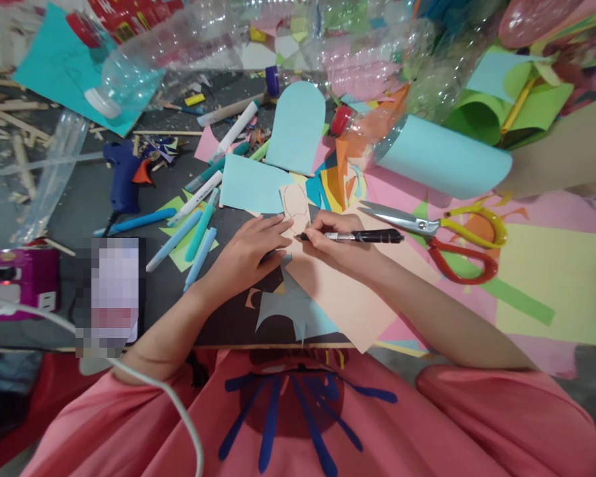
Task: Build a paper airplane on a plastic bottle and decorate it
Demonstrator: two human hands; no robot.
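Pen (365, 236) of black-and-clear plastic, pinched in the right hand (338, 246), points left onto a narrow peach paper strip (295, 199) whose long axis runs forward; the left hand (251, 253), fingers extended, touches its left side.

Scissors (430, 227) on paper sheets (347, 305), right of the pen (377, 236) — glue gun (122, 177) and markers (202, 225) left — plastic bottles (179, 56) behind.
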